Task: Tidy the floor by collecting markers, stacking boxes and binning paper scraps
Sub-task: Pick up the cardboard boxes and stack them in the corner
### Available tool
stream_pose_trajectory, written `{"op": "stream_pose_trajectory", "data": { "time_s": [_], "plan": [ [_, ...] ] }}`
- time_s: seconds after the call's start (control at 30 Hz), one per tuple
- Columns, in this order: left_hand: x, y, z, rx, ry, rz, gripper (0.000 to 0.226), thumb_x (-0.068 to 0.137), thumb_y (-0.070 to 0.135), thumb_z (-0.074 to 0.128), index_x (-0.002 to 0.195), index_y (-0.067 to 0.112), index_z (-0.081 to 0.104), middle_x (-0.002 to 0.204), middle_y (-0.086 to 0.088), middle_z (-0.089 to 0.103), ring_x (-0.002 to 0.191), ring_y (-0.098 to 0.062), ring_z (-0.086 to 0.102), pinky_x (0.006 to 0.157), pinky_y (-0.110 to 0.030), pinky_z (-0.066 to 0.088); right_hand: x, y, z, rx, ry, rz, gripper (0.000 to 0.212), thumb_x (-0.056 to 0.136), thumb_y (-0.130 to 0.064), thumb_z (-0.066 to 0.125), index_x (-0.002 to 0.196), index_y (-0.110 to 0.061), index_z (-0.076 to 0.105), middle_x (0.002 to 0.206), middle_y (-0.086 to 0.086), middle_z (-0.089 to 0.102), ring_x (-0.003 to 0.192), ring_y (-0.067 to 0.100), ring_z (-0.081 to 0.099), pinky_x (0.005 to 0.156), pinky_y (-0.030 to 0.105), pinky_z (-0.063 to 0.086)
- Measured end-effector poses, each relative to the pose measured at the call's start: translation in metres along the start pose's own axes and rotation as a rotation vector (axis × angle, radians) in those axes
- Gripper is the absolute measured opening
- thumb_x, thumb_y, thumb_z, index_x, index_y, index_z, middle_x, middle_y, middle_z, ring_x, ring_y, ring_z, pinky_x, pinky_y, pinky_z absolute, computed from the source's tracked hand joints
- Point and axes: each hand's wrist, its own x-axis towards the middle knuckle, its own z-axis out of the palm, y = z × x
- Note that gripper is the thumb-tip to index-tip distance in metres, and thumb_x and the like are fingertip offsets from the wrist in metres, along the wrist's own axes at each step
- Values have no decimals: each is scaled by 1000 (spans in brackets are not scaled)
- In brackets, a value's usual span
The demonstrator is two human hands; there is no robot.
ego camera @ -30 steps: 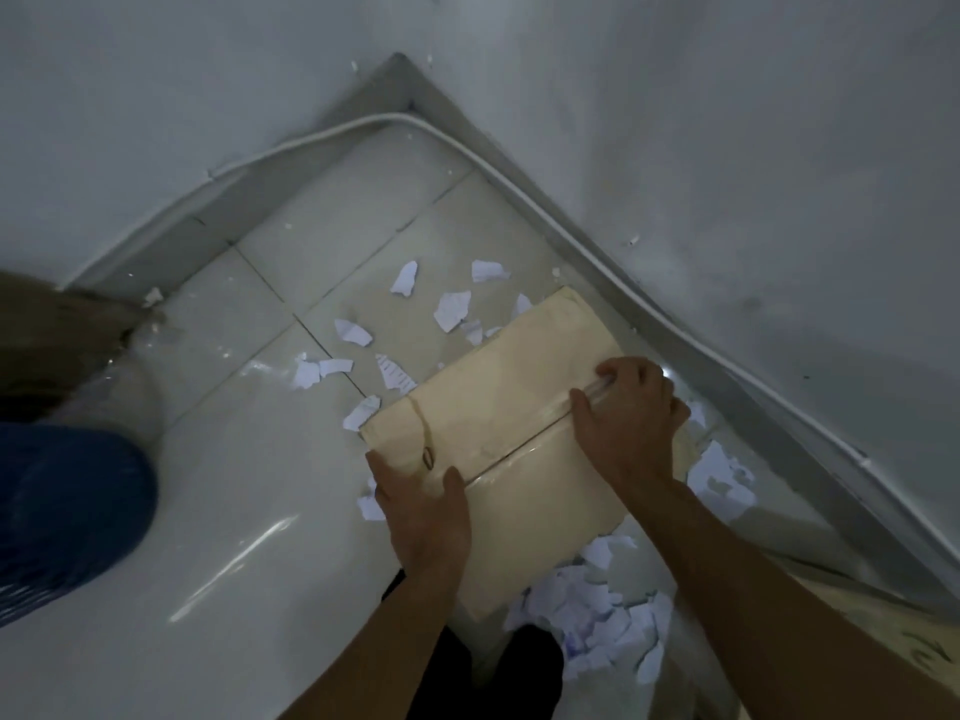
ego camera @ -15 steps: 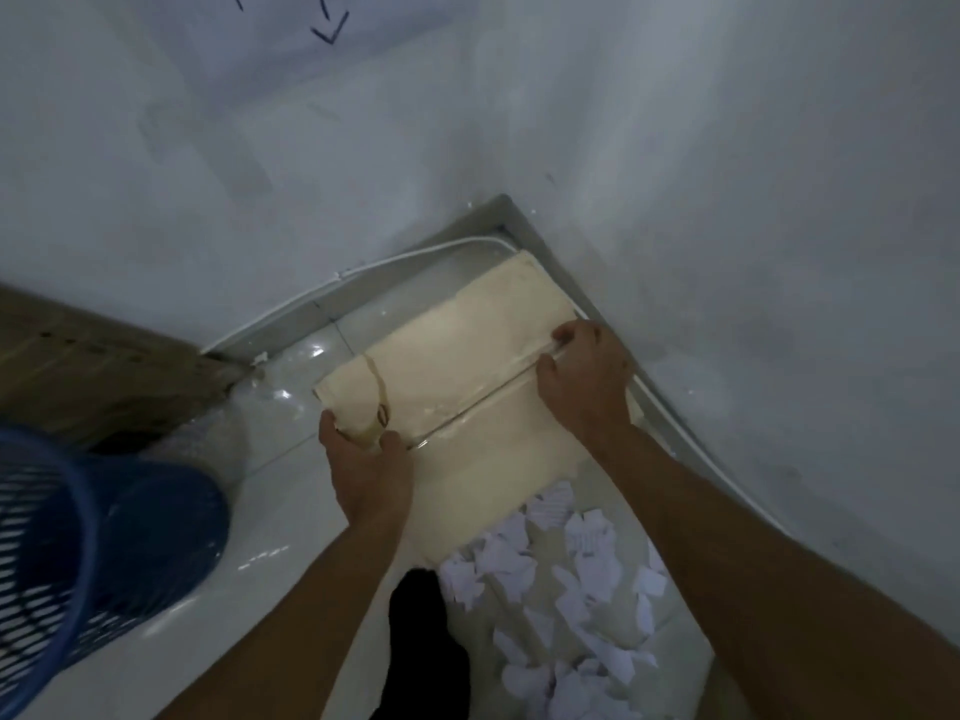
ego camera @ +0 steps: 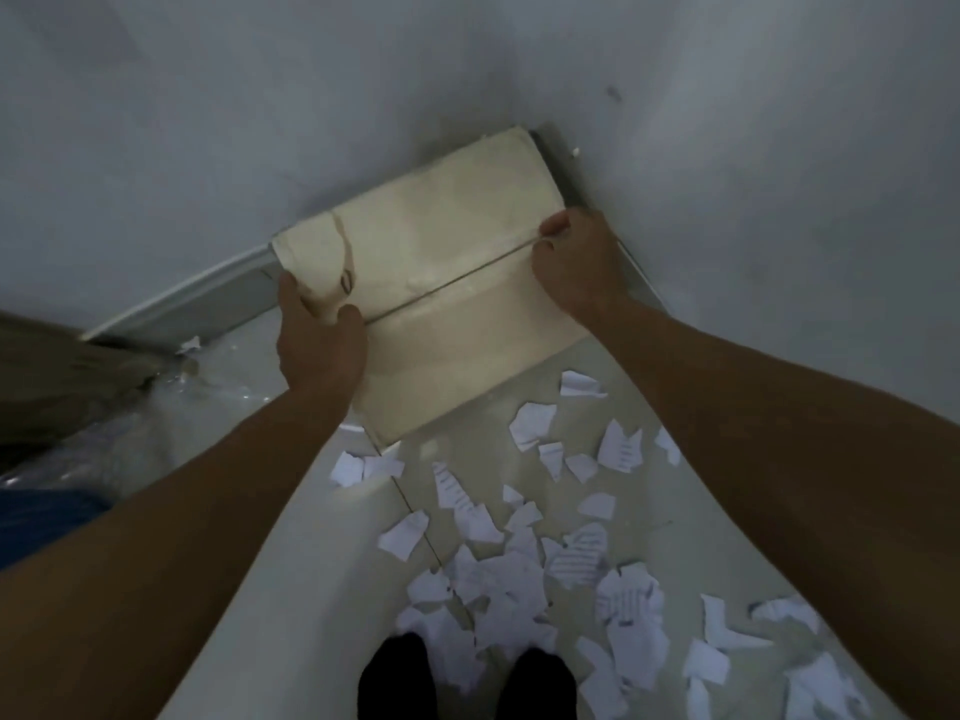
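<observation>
A pale cream cardboard box (ego camera: 441,262), closed, with a seam running across its top, lies in the corner where two grey walls (ego camera: 208,122) meet, its far edges close against them. The left hand (ego camera: 319,345) grips its left edge, thumb pressed on the top and the other fingers wrapped out of sight. The right hand (ego camera: 576,272) grips the right edge at the seam, fingers curled together over it. Nearer the person, torn white paper scraps (ego camera: 519,574) are scattered over the glossy tiled floor (ego camera: 291,589), around two dark feet (ego camera: 395,678). At far left, part of a blue bin (ego camera: 47,517) shows.
</observation>
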Motion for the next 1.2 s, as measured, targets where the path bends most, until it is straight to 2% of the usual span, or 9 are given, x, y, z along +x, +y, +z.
{"op": "stream_pose_trajectory", "data": {
  "time_s": [0.17, 0.37, 0.67, 0.77, 0.87, 0.93, 1.03, 1.1, 1.2],
  "plan": [
    [8, -3, 9, 150, 2, -7, 82, 82, 35, 58, 154, 32, 19, 152, -1, 43, 134, -31, 44, 111, -45, 37, 2, 13, 6, -55, 4, -44, 26, 85, -12, 59, 111, -13, 58, 120, 5, 55, 96, 14, 50, 77, 17, 32],
    [-20, -12, 18, 185, -55, -39, 79, 86, 30, 60, 154, 27, 21, 150, -6, 43, 133, -33, 44, 108, -45, 38, -4, 26, 1, -135, -52, 31, 30, 82, -14, 63, 111, -12, 56, 124, 10, 51, 111, 26, 52, 91, 27, 39],
    [-8, 2, 13, 191, 24, -27, 74, 86, 29, 58, 153, 23, 26, 148, -9, 46, 131, -35, 46, 108, -48, 40, 15, 1, 0, -47, -38, 27, 24, 83, -11, 62, 107, -11, 65, 117, 9, 60, 104, 23, 59, 88, 27, 46],
    [5, -1, 14, 196, -11, -21, 77, 87, 27, 60, 154, 20, 23, 147, -10, 46, 131, -34, 46, 108, -46, 40, 26, -1, 4, -47, -96, 47, 27, 85, -10, 62, 112, -11, 63, 121, 6, 56, 99, 15, 54, 80, 13, 38],
    [11, -6, 11, 252, -53, 0, 79, 88, 28, 62, 155, 19, 20, 148, -11, 45, 132, -35, 45, 109, -48, 39, 25, 6, 8, -115, -110, -9, 32, 85, -1, 57, 117, -8, 59, 125, 8, 53, 109, 18, 52, 79, 5, 27],
    [11, -8, 8, 243, -91, 17, 80, 90, 28, 63, 155, 18, 18, 152, -9, 41, 136, -33, 41, 112, -46, 36, 24, 6, 10, -164, -111, -36, 31, 87, 0, 56, 118, -7, 56, 127, 11, 52, 117, 24, 51, 93, 11, 31],
    [8, -2, 5, 259, -121, 70, 78, 92, 22, 62, 155, 11, 17, 158, -11, 27, 143, -32, 31, 114, -41, 29, 19, 0, 14, -329, -146, -75, 33, 91, -4, 55, 123, -10, 52, 142, 15, 42, 136, 33, 37, 114, 40, 27],
    [0, 5, 3, 318, -76, 188, 69, 89, 19, 63, 149, 10, 30, 154, -14, 29, 138, -35, 32, 109, -43, 34, 9, -7, 16, -331, -120, -127, 33, 92, -8, 58, 124, -9, 53, 145, 16, 40, 139, 34, 33, 116, 44, 25],
    [-21, 20, 1, 308, -72, 406, 32, 90, 17, 63, 121, 13, 60, 127, -14, 55, 119, -33, 49, 96, -35, 43, -20, -21, 17, -173, -26, -165, 22, 92, -15, 61, 113, -10, 60, 125, 10, 56, 121, 27, 49, 106, 41, 36]
  ]
}}
